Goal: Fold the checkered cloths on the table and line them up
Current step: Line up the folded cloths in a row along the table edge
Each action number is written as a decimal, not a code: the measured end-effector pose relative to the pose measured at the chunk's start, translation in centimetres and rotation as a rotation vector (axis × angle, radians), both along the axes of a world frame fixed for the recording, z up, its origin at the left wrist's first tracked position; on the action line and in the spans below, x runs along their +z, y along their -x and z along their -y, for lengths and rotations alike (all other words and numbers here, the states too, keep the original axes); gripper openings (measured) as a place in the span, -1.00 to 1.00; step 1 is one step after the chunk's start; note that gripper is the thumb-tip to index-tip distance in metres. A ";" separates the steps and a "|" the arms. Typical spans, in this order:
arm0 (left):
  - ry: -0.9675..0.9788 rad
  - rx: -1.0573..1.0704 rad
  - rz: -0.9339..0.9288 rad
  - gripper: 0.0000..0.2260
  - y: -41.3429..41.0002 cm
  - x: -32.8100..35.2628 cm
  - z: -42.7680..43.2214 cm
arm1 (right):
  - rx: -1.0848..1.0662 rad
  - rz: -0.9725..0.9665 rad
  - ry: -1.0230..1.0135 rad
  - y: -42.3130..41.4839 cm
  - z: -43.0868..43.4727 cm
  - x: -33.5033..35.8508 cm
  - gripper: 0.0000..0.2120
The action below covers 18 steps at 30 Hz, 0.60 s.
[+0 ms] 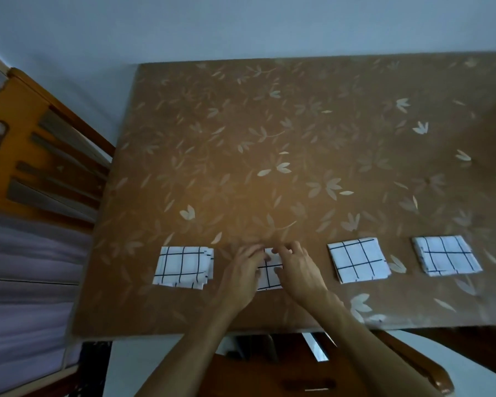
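The brown leaf-patterned table (269,138) gave you room beyond the row, where three folded white black-gridded cloths (182,266) lay well apart near its front edge. Your left hand (241,273) and right hand (298,270) curled their fingers onto the fourth checkered cloth (269,277), apparently pinching its far edge to square the fold.

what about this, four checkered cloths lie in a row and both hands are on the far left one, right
Not quite: the head view shows the left hand and right hand on the second cloth from the left; the far-left cloth lies free. Four in a row is right.
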<state>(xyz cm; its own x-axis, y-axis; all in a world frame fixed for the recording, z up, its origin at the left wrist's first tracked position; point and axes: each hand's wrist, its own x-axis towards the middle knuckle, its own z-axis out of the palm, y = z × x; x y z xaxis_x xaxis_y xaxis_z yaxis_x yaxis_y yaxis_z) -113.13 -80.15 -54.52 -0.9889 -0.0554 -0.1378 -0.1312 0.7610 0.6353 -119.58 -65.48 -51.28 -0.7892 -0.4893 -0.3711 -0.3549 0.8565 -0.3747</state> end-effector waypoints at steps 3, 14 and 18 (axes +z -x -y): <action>0.007 0.077 -0.005 -0.68 -0.7 0.9 0.2 | -0.007 -0.055 -0.006 -1.2 -0.6 -0.5 -0.64; 0.212 0.703 0.100 -0.74 -8.9 1.3 10.6 | 0.169 0.215 0.304 -5.6 10.0 0.9 -0.57; 0.186 0.678 0.121 -0.73 -9.8 1.9 8.7 | 0.173 0.250 0.220 -6.9 10.7 0.5 -0.57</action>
